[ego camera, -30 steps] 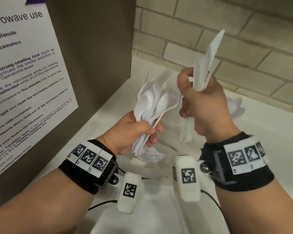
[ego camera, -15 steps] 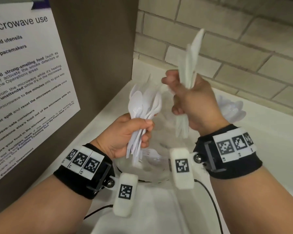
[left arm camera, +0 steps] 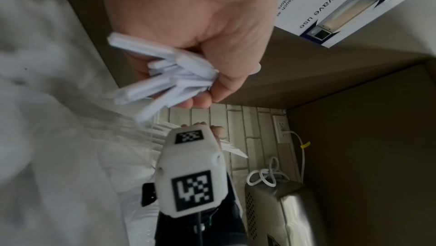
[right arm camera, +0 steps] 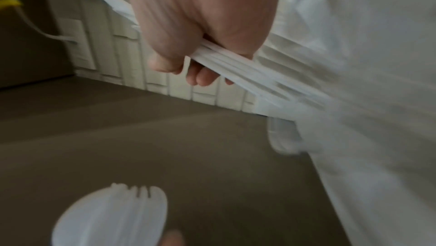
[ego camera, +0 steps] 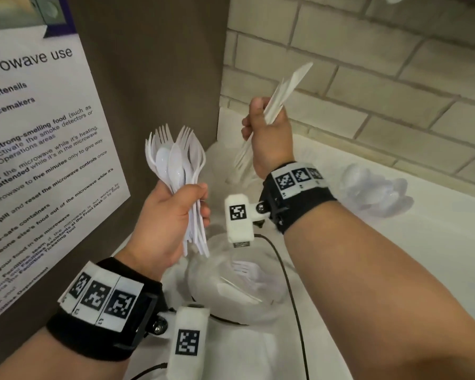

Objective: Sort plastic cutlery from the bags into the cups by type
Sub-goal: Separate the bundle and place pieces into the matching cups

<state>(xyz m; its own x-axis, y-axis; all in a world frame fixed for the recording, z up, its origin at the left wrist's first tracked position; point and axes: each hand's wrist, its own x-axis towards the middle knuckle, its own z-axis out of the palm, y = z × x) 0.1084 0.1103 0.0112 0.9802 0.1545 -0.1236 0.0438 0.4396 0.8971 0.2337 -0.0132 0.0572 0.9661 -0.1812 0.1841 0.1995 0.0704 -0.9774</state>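
My left hand (ego camera: 170, 218) grips a bunch of white plastic forks and spoons (ego camera: 176, 160) by the handles, heads up, in front of the brown panel. The handle ends (left arm camera: 162, 80) fan out of its fist in the left wrist view. My right hand (ego camera: 266, 133) is raised further back and holds a bundle of white plastic knives (ego camera: 283, 94), blades slanting up to the right; their lower ends (right arm camera: 247, 69) stick out below the fist. A clear bag (ego camera: 231, 286) with a few white pieces lies below both hands. A clear cup of spoons (ego camera: 376, 187) lies at the right.
A brown panel with a microwave-use notice (ego camera: 39, 160) stands close on the left. A brick wall (ego camera: 368, 78) runs along the back of the white counter (ego camera: 395, 270). A black cable (ego camera: 285, 270) crosses the bag. A metal appliance (left arm camera: 283, 212) with a white cord shows in the left wrist view.
The two hands have moved apart: the left bunch went left and lower, the right bundle of knives went back and tilted to the right. Both grips are unchanged.
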